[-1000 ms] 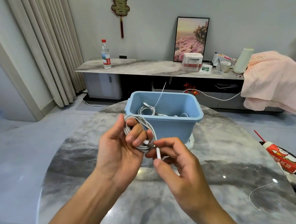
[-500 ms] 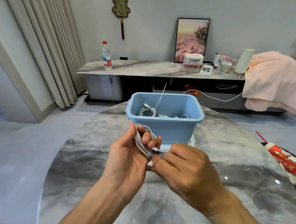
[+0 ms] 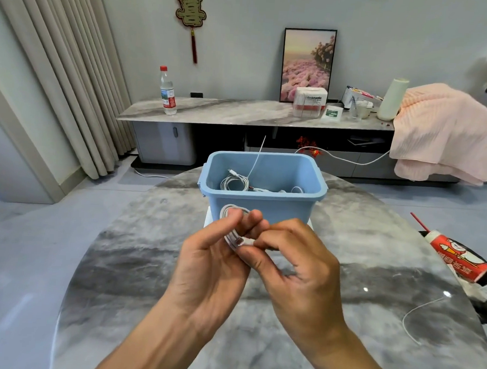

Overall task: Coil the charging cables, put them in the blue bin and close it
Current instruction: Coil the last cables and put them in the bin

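Both hands (image 3: 212,264) (image 3: 297,271) pinch coiled cable (image 3: 232,234) (apparently its plug); bin (image 3: 261,207) open.

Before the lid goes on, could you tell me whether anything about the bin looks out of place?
One thin white cable end sticks up out of the open blue plastic bin, above the far rim, rather than lying coiled inside.

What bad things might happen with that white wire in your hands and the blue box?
The coiled cable is only held by the fingers of the left hand while the right hand tucks its end, so the loops might spring open. One cable sticks up out of the blue bin, so a lid might pinch it.
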Demonstrator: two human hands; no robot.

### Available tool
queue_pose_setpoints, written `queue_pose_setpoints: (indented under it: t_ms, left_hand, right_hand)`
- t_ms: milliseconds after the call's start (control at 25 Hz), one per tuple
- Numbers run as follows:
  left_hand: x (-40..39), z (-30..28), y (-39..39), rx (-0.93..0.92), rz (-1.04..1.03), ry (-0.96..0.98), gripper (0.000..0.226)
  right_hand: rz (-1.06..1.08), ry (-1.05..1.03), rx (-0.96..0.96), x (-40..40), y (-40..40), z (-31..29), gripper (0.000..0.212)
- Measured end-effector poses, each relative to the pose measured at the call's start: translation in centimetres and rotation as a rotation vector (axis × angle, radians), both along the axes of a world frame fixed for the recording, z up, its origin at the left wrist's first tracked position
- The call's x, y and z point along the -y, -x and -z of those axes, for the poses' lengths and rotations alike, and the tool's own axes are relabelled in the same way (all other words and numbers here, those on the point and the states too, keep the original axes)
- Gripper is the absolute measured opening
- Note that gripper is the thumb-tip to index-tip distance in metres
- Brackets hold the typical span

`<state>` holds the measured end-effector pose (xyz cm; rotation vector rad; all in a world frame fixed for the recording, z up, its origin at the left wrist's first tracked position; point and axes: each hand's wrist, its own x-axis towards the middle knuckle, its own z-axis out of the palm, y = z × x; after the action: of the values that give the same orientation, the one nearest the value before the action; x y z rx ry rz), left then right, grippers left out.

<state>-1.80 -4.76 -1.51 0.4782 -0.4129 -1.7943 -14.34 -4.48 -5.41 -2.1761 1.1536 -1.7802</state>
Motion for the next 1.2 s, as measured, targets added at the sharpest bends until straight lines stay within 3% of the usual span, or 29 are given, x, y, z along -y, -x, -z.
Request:
queue_pose_setpoints:
  t_ms: [80, 200, 400, 480, 560, 840, 1000, 1200]
  left_hand:
    - [0.2, 0.1, -0.5, 0.014, -0.048, 0.018, 0.029]
    - [0.3, -0.7, -0.6, -0.001, -0.14, -0.023, 0.031]
    - [-0.2, -1.1, -0.8, -0.12, -0.038, -0.023, 0.017]
    - [0.0, -0.9, -1.0, -0.134, -0.007, -0.072, 0.037]
    - [0.3, -0.9, -0.7, -0.078, -0.029, -0.119, 0.045]
    - [0.5, -1.0, -0.1, 0.187, -0.148, -0.235, 0.046]
    - [0.2, -1.1, -0.3, 0.17, -0.188, -0.303, 0.046]
    - [-0.5, -1.4, 0.3, 0.348, -0.279, -0.26, 0.052]
  right_hand:
    - [0.009, 0.066, -0.165, -0.4, 0.2, 0.6, 0.018]
    - [0.007, 0.126, -0.415, -0.2, 0.1, 1.6, 0.041]
    - [0.068, 0.395, -0.52, 0.9, 1.5, -0.4, 0.017]
    - [0.042, 0.45, -0.571, 0.5, 2.0, -1.0, 0.008]
    - [0.01, 0.475, -0.61, 0.2, 2.3, -1.6, 0.013]
    - [0.059, 0.578, -0.634, -0.1, 1.6, -0.6, 0.01]
    - [0.035, 0.604, -0.582, -0.2, 0.3, 0.1, 0.005]
    - [0.06, 0.626, -0.552, -0.2, 0.2, 0.5, 0.017]
